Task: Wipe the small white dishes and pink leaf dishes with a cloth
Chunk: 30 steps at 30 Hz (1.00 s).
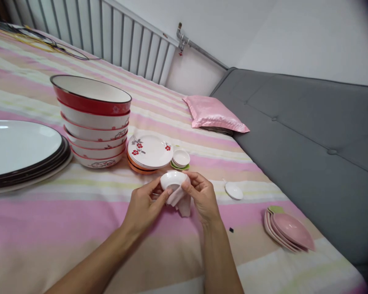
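In front of me a small white bowl (173, 178) is held up between both hands, tilted. My left hand (146, 205) is closed on its left side, with the thumb on the near edge. My right hand (204, 197) pinches the right side together with a white cloth or tissue (184, 205), which hangs below the bowl. Just beyond is a short stack of small white bowls (181, 158) on a green leaf-shaped dish (184, 167). To its left lie white plates with red flowers (153, 150), stacked on an orange dish (138, 166).
Tall stacked bowls (95, 130) and large dark-rimmed plates (24, 143) stand left. Right are a small white spoon-like dish (234, 191), stacked pink leaf-shaped dishes (294, 228) and a tiny black piece (231, 230). A pink pillow (214, 112) lies by the grey headboard (309, 134).
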### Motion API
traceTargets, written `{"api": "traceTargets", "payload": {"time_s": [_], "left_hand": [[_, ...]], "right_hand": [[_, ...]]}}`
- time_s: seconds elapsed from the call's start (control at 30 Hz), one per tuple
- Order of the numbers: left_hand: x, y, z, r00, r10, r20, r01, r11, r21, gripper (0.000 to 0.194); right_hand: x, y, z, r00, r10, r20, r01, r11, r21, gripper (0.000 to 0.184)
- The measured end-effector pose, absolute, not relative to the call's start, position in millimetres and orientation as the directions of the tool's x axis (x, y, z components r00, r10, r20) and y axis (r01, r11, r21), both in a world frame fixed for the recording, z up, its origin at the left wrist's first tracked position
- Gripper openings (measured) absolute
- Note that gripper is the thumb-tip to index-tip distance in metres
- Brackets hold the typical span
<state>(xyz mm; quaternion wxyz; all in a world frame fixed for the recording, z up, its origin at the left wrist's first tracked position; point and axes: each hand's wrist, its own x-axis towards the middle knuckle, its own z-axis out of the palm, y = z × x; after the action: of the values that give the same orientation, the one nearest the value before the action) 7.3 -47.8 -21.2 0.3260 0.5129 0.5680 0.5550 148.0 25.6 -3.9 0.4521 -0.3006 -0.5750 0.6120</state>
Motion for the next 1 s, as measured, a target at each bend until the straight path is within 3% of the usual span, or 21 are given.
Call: {"api": "traceTargets", "payload": {"time_s": [0.17, 0.33, 0.6, 0.77, 1.0], "left_hand": [[8.3, -47.1, -25.0, -0.237, 0.960, 0.148, 0.042, -0.142, 0.989, 0.036], [7.9, -45.6, -26.5, -0.231, 0.963, 0.141, -0.008, -0.147, 0.989, 0.041], [8.5, -45.5, -26.1, -0.217, 0.969, 0.115, -0.118, -0.142, 0.983, 0.043], [8.5, -44.1, -24.9, -0.222, 0.966, 0.129, -0.083, -0.151, 0.985, 0.041], [5.4, -47.3, -20.7, -0.253, 0.947, 0.199, 0.180, -0.156, 0.971, 0.032]], "right_hand": [[144.4, 22.3, -3.2, -0.403, 0.892, 0.205, -0.224, 0.121, -0.967, 0.042], [143.2, 22.7, -7.7, -0.372, 0.877, 0.305, -0.220, 0.237, -0.946, 0.024], [148.0, 22.2, -3.8, -0.431, 0.839, 0.332, -0.148, 0.297, -0.943, 0.018], [149.2, 22.3, -3.2, -0.452, 0.841, 0.298, -0.174, 0.245, -0.954, 0.018], [150.4, 23.6, -5.5, -0.448, 0.838, 0.312, -0.178, 0.258, -0.949, 0.018]]}}
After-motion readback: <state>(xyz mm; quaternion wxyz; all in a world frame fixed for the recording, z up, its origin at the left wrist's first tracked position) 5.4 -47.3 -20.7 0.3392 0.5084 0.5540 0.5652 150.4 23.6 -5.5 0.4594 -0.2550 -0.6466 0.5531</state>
